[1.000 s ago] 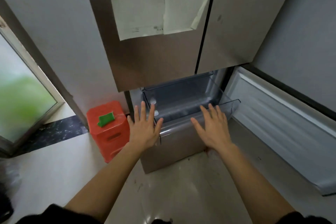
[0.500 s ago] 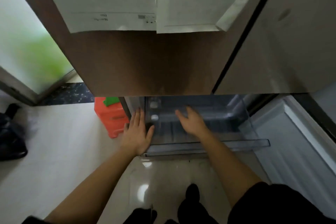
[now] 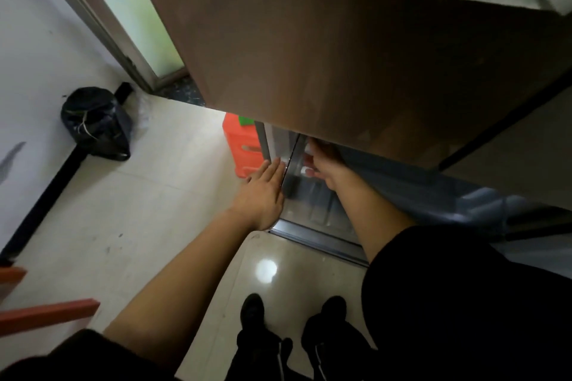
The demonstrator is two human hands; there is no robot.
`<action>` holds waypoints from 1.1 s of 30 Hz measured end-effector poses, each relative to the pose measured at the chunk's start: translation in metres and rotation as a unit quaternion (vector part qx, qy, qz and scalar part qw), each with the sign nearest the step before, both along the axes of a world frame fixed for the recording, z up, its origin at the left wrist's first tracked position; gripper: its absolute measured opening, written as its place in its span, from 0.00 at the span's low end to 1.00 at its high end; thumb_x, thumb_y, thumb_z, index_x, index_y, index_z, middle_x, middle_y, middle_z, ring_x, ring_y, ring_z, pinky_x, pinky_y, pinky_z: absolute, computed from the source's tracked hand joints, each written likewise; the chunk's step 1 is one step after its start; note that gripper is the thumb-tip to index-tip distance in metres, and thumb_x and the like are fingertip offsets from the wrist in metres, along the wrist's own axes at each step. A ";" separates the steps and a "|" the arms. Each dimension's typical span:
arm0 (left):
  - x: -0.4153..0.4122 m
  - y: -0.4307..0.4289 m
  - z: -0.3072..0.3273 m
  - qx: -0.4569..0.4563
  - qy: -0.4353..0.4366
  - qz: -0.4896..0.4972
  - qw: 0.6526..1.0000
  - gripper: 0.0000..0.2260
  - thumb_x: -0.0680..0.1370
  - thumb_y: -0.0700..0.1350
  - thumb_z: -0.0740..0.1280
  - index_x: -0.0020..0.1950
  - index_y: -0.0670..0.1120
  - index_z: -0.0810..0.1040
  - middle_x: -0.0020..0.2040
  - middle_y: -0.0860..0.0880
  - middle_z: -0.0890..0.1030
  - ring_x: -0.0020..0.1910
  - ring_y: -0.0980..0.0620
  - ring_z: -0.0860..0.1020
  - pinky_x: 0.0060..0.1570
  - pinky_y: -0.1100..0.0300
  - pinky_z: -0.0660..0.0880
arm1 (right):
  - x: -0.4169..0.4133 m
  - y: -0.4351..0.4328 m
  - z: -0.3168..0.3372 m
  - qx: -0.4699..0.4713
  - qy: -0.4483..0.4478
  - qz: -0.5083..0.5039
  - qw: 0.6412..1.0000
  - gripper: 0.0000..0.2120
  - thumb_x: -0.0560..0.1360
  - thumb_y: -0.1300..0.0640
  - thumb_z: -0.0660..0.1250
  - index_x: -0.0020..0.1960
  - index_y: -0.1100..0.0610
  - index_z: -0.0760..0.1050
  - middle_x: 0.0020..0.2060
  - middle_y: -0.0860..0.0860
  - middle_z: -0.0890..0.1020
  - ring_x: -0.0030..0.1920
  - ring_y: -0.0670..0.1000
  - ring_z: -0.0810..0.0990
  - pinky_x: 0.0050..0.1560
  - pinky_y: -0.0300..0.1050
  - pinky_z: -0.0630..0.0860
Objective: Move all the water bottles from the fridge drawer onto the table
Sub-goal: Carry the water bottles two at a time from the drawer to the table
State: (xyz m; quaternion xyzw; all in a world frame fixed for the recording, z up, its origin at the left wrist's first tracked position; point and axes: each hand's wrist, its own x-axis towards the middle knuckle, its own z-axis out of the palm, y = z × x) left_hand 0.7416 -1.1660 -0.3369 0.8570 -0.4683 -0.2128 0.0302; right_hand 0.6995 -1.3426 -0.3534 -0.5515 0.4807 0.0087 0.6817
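At the left edge of the fridge drawer [image 3: 318, 243], the left hand [image 3: 265, 192] is laid flat, fingers straight, nothing held. The right hand [image 3: 323, 164] is extended deep into that drawer; its fingers are hidden beneath the upper door [image 3: 340, 71], so a grasp cannot be confirmed. Two small white shapes, perhaps caps of the water bottles [image 3: 308, 169], are seen beside it at the back left. With the grasp made unseen, a bottle could be fumbled or toppled, or knuckles struck against the door's lower edge.
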 end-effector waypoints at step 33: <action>-0.035 -0.106 -0.027 0.160 0.046 -0.029 0.986 0.14 0.78 0.48 0.67 0.63 0.46 0.75 0.55 0.43 0.78 0.55 0.44 0.78 0.60 0.50 0.76 | -0.193 -0.050 -0.025 -0.028 0.175 0.095 0.980 0.10 0.79 0.48 0.67 0.51 0.55 0.76 0.49 0.56 0.81 0.51 0.54 0.81 0.50 0.48 0.81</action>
